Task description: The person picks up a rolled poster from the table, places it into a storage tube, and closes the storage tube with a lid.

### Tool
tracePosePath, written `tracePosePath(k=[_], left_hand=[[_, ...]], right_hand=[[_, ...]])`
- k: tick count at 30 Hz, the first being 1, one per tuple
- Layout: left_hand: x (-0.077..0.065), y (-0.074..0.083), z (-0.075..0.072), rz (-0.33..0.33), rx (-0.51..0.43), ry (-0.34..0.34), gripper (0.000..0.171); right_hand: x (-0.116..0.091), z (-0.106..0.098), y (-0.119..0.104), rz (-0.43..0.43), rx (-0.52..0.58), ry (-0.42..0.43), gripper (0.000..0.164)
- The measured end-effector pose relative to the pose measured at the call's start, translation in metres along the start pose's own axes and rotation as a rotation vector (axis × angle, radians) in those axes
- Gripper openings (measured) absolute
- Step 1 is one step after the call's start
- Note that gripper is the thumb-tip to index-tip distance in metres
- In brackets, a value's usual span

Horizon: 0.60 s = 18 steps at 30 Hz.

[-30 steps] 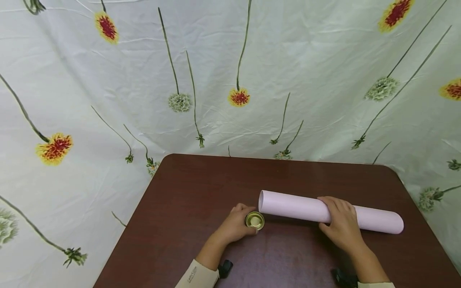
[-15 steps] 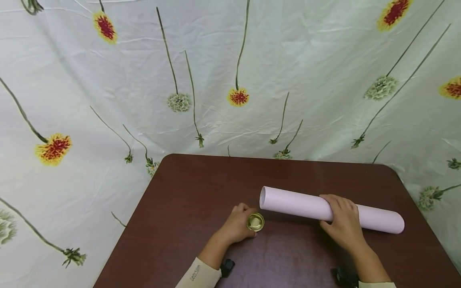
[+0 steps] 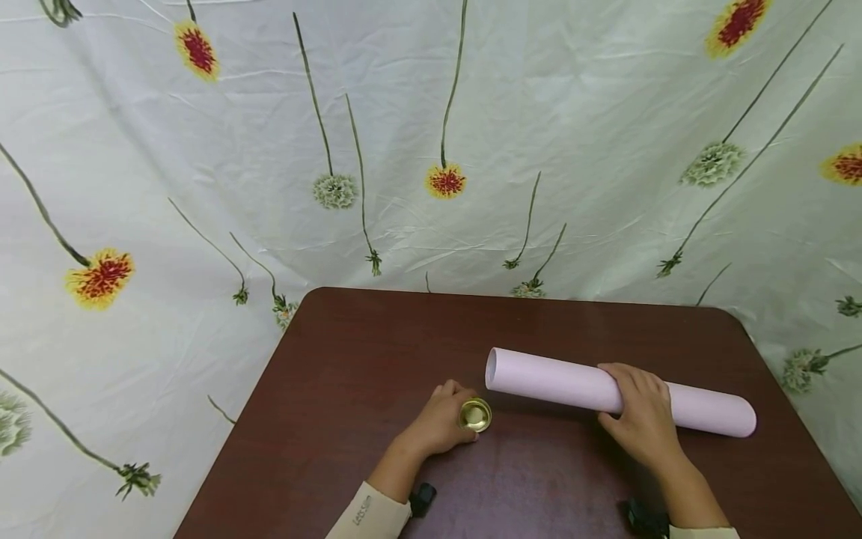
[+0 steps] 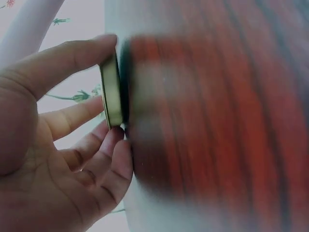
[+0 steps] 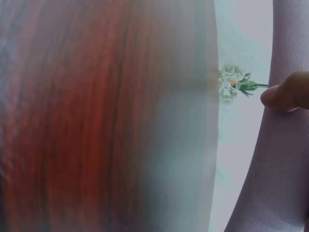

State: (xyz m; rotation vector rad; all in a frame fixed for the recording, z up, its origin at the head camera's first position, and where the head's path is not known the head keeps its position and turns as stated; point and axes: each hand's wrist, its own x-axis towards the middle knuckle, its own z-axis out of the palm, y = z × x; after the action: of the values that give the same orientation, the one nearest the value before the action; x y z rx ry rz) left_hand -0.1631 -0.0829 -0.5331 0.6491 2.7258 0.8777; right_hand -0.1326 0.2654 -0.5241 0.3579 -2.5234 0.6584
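My left hand (image 3: 438, 425) pinches a small round gold tin (image 3: 475, 414) by its sides, thumb on the near side and fingers on the far side. In the left wrist view the shallow gold wall (image 4: 112, 92) shows edge-on, close over the tabletop, with the other fingers curled beneath. My right hand (image 3: 640, 418) grips a long pale pink tube (image 3: 552, 379) around its middle, palm over the top. Its hollow left end stands just beyond the tin, apart from it. In the right wrist view only the thumb (image 5: 287, 93) shows, lying against the tube's creased surface (image 5: 275, 169).
A dark reddish-brown table (image 3: 377, 337) with rounded far corners lies under both hands. Behind it hangs a pale cloth (image 3: 606, 150) printed with flowers. A light sleeve (image 3: 370, 516) covers my left forearm, and dark wrist-worn cameras sit at both wrists.
The tube's left end has shifted up and away from the tin. The tin has tilted slightly in my left hand, which otherwise stays in place. Both grips are unchanged.
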Motion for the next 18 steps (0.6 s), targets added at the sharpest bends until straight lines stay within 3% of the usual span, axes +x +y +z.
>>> tracePosePath(k=[9,18], left_hand=[[-0.002,-0.013,-0.007,-0.088,-0.254,0.001,0.060],[-0.003,-0.017,-0.011,-0.088,-0.338,0.058,0.060]], right_hand=[[0.000,0.001,-0.002,0.000,-0.002,-0.011,0.081],[0.000,0.002,-0.003,0.001,-0.006,-0.011,0.082]])
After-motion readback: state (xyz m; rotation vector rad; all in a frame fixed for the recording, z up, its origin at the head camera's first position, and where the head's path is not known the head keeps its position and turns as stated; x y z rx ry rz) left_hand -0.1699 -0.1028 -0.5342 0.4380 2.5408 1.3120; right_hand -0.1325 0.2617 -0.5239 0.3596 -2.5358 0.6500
